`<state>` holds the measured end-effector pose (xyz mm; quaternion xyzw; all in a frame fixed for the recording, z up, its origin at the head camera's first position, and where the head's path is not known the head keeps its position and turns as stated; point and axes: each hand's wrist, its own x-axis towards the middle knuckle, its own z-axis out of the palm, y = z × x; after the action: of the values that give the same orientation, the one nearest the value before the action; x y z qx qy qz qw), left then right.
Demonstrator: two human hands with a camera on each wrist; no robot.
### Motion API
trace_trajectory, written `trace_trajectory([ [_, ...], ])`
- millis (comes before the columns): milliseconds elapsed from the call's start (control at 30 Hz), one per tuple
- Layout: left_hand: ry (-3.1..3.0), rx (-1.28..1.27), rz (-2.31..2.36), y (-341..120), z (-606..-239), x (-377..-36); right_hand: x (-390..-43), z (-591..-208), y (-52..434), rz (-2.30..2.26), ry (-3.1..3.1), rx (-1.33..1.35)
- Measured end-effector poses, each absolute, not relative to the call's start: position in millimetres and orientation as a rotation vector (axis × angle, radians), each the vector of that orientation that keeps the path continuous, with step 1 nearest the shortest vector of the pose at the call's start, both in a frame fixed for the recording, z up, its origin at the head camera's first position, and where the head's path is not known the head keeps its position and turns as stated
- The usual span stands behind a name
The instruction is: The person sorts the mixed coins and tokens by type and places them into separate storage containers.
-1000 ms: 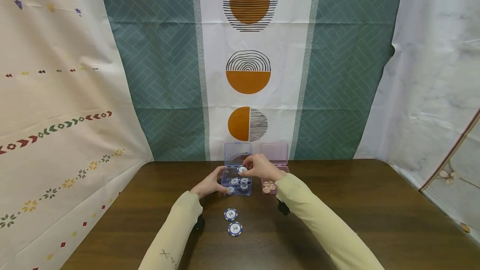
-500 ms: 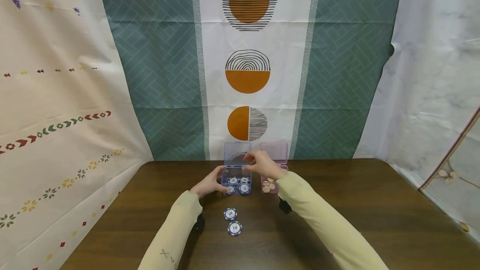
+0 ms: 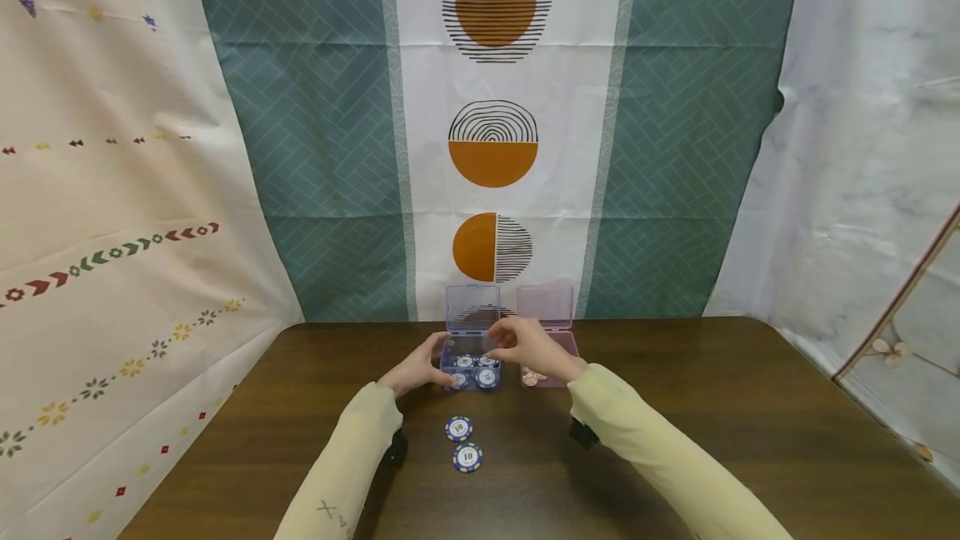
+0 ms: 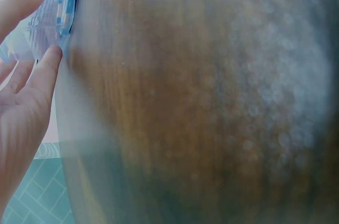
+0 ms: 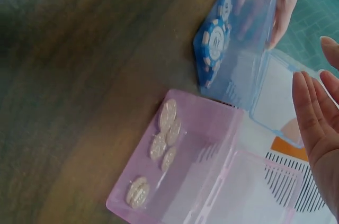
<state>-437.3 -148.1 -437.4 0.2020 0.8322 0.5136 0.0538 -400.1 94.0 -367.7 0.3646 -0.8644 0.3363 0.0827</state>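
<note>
A translucent blue plastic box (image 5: 241, 62) stands on the table with its lid raised. Blue-and-white poker chips (image 5: 216, 44) lie inside, toward its near side. My left hand (image 3: 415, 367) grips the box's left side, thumb at the near wall and fingers farther back. Above the box's right part is my right hand (image 3: 528, 347), with thumb and fingers apart and no chip between them. On the table in front lie two more poker chips, one chip (image 3: 459, 428) just beyond the other chip (image 3: 468, 457), both marked 10.
Close on the right of the blue box stands a pink box (image 5: 209, 115), its lid also raised. Several copper-coloured coins (image 5: 158, 146) lie in it. A patterned cloth (image 3: 492, 140) hangs right behind the table's (image 3: 675, 415) far edge.
One second ago my right hand pinched a poker chip over the blue box. It has since let go, lifted slightly, then come down a little. My left hand has stayed on the box.
</note>
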Motion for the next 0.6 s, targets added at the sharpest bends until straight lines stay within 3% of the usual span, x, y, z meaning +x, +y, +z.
trace_trajectory([
  [200,2.491,0.643,1.558,-147,-422,-425,-393,-373,92,1.044,-2.529,1.144],
  [600,2.508,0.611,1.577,-150,-444,-444,-380,-387,82,1.101,-2.541,1.299],
])
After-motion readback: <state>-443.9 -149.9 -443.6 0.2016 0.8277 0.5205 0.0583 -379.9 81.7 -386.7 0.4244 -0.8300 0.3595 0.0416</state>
